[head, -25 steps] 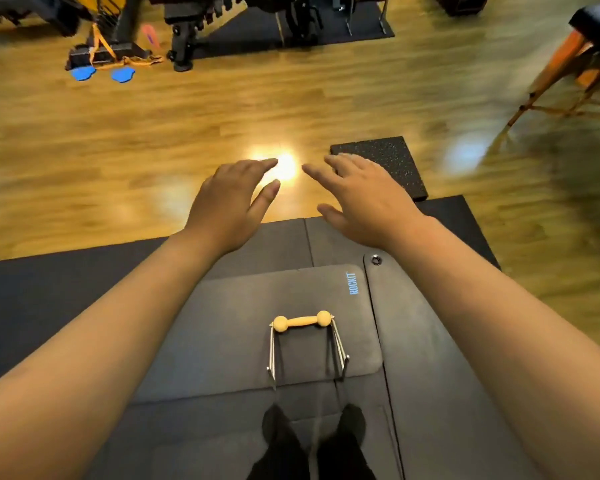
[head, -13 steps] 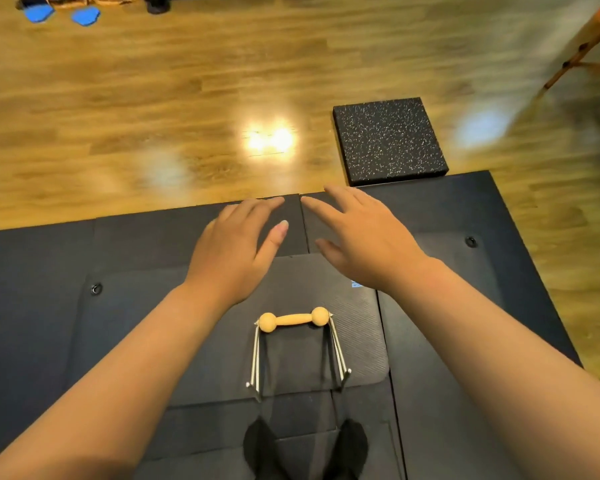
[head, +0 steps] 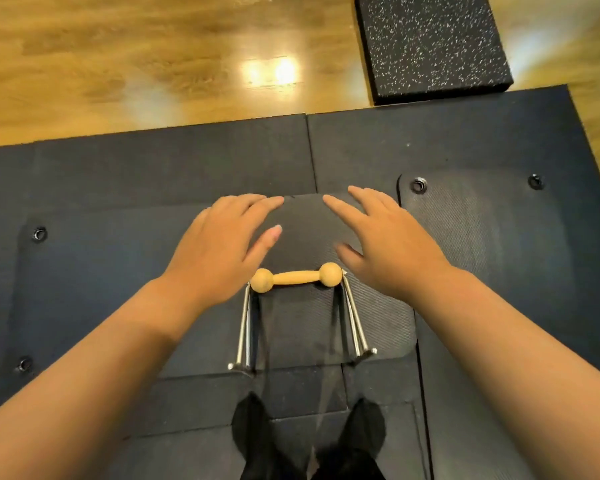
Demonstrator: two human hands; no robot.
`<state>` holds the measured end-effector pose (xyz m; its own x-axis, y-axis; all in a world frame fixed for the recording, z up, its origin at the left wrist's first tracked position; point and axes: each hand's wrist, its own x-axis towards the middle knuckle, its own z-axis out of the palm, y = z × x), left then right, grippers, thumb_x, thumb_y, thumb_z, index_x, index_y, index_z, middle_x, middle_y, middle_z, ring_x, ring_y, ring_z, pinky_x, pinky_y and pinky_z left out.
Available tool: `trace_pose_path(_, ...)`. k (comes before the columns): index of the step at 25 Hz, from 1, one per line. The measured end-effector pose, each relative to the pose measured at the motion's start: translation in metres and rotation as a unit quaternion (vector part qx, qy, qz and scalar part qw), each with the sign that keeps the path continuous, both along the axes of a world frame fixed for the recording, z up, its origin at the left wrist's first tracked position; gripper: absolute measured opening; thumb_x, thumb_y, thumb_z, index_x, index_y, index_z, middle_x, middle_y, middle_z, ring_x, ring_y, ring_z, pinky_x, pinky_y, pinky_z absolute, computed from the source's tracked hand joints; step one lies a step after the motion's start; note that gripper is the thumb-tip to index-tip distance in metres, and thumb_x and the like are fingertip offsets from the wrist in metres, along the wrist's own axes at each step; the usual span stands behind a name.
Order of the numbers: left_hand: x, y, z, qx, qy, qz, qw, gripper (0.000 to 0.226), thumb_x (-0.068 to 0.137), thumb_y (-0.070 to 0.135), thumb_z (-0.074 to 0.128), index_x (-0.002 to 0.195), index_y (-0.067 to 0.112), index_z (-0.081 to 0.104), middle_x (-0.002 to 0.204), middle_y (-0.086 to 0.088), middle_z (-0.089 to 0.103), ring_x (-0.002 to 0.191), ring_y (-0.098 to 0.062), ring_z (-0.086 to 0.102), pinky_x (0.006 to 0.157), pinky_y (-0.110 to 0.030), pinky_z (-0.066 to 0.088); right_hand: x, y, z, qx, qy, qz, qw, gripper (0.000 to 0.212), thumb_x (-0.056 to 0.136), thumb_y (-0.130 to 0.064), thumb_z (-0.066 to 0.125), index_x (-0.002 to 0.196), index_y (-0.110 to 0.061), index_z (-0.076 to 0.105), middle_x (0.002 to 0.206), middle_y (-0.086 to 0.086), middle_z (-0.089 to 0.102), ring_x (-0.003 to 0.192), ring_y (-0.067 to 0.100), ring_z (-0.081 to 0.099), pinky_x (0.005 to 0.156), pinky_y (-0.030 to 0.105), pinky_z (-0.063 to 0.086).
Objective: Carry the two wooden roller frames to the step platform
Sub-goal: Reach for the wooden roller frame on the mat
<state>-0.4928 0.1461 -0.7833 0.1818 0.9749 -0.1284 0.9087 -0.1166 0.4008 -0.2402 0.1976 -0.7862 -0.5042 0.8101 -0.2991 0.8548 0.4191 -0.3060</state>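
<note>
A roller frame point(head: 296, 278) stands on a dark exercise mat point(head: 305, 317) just in front of my feet: a wooden bar with a ball at each end, carried on thin metal legs that spread toward me. Doubled rods on each side hint at two frames together, but I cannot tell. My left hand point(head: 222, 247) hovers palm down just left of and above the bar, fingers apart, holding nothing. My right hand point(head: 381, 247) hovers the same way to the right of the bar, apart from it.
Black rubber floor tiles point(head: 174, 164) lie under the mats, ending at a wooden floor point(head: 118, 64) ahead. A speckled black block point(head: 430, 46) sits on that floor at the upper right. A second mat point(head: 482, 237) with metal eyelets lies to the right. My dark shoes point(head: 309, 441) are at the bottom.
The view has tilted down and closed in on the mat. Both hands have come down from over the wooden floor to either side of the wooden bar.
</note>
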Motion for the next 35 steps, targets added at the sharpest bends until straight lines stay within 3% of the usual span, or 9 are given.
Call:
trace_pose_path(10, -0.02, -0.047, -0.187, -0.13, 0.0, 0.075, 0.989, 0.057, 0.105, 0.047, 0.045, 0.16, 0.035, 0.033, 0.162, -0.005, 0.037, 0.147, -0.031, 0.03, 0.103, -0.058, 0.044, 0.025, -0.031, -0.172, -0.175, -0.005, -0.118, 0.977, 0.087, 0.092, -0.071, 0.056, 0.161, -0.058, 0.004, 0.176, 0.013, 0.005, 0.162, 0.034, -0.005, 0.124, 0.056, 0.022)
trace_pose_path(16, -0.02, -0.082, -0.268, -0.219, -0.027, 0.101, 0.97, 0.068, 0.103, 0.049, 0.052, 0.163, 0.034, 0.024, 0.159, -0.004, 0.039, 0.14, -0.036, 0.036, 0.101, -0.054, 0.044, 0.036, -0.065, -0.252, -0.3, -0.058, -0.16, 0.939, 0.103, 0.085, -0.076, 0.063, 0.156, -0.064, -0.009, 0.176, 0.017, -0.005, 0.161, 0.039, -0.012, 0.126, 0.058, 0.014)
trace_pose_path(18, -0.021, -0.092, -0.291, -0.245, -0.058, 0.154, 0.955, 0.071, 0.101, 0.053, 0.054, 0.162, 0.038, 0.02, 0.159, -0.005, 0.039, 0.142, -0.037, 0.035, 0.104, -0.053, 0.041, 0.039, -0.072, -0.271, -0.352, -0.028, -0.226, 0.908, 0.11, 0.081, -0.076, 0.068, 0.157, -0.062, -0.01, 0.176, 0.018, -0.002, 0.162, 0.037, -0.004, 0.125, 0.06, 0.02)
trace_pose_path(21, -0.02, -0.105, -0.324, -0.304, -0.158, 0.291, 0.893, 0.084, 0.096, 0.056, 0.063, 0.162, 0.04, 0.014, 0.166, -0.009, 0.031, 0.15, -0.036, 0.029, 0.117, -0.054, 0.032, 0.043, -0.075, -0.288, -0.46, 0.035, -0.378, 0.803, 0.119, 0.076, -0.074, 0.075, 0.158, -0.061, -0.011, 0.177, 0.004, 0.004, 0.157, 0.038, 0.023, 0.103, 0.064, 0.049)
trace_pose_path(25, -0.024, -0.11, -0.356, -0.362, -0.259, 0.43, 0.785, 0.102, 0.092, 0.052, 0.072, 0.165, 0.031, 0.005, 0.171, -0.011, 0.019, 0.155, -0.03, 0.025, 0.12, -0.052, 0.031, 0.049, -0.073, -0.314, -0.545, 0.047, -0.45, 0.706, 0.131, 0.072, -0.067, 0.084, 0.163, -0.048, -0.008, 0.174, 0.01, 0.021, 0.149, 0.041, 0.038, 0.104, 0.074, 0.044)
trace_pose_path(27, -0.021, -0.118, -0.364, -0.393, -0.289, 0.469, 0.736, 0.101, 0.092, 0.051, 0.072, 0.164, 0.034, 0.003, 0.164, -0.008, 0.032, 0.141, -0.031, 0.046, 0.107, -0.05, 0.046, 0.05, -0.076, -0.325, -0.563, 0.048, -0.472, 0.677, 0.12, 0.077, -0.063, 0.082, 0.166, -0.04, 0.005, 0.149, 0.016, 0.054, 0.119, 0.033, 0.066, 0.099, 0.066, 0.052)
trace_pose_path(29, -0.019, -0.128, -0.373, -0.424, -0.295, 0.507, 0.69, 0.089, 0.094, 0.05, 0.07, 0.162, 0.031, 0.016, 0.136, -0.006, 0.057, 0.1, -0.023, 0.067, 0.074, -0.037, 0.056, 0.048, -0.08, -0.336, -0.575, 0.058, -0.492, 0.651, 0.099, 0.082, -0.059, 0.081, 0.16, -0.03, 0.027, 0.116, 0.011, 0.068, 0.081, 0.023, 0.07, 0.078, 0.048, 0.064)
trace_pose_path(32, -0.024, -0.136, -0.389, -0.423, -0.289, 0.537, 0.67, 0.062, 0.098, 0.046, 0.067, 0.143, 0.008, 0.049, 0.085, -0.005, 0.059, 0.055, -0.014, 0.047, 0.04, -0.026, 0.039, 0.044, -0.091, -0.35, -0.529, 0.048, -0.504, 0.681, 0.083, 0.088, -0.051, 0.078, 0.152, -0.016, 0.036, 0.078, 0.006, 0.057, 0.052, 0.014, 0.048, 0.045, 0.028, 0.046)
trace_pose_path(35, -0.028, -0.135, -0.392, -0.422, -0.274, 0.54, 0.675, 0.055, 0.097, 0.048, 0.066, 0.127, 0.002, 0.06, 0.063, -0.001, 0.04, 0.046, -0.014, 0.032, 0.04, -0.028, 0.031, 0.041, -0.103, -0.356, -0.478, 0.054, -0.517, 0.708, 0.09, 0.091, -0.046, 0.075, 0.161, -0.014, 0.028, 0.072, 0.003, 0.045, 0.053, 0.014, 0.037, 0.038, 0.024, 0.034)
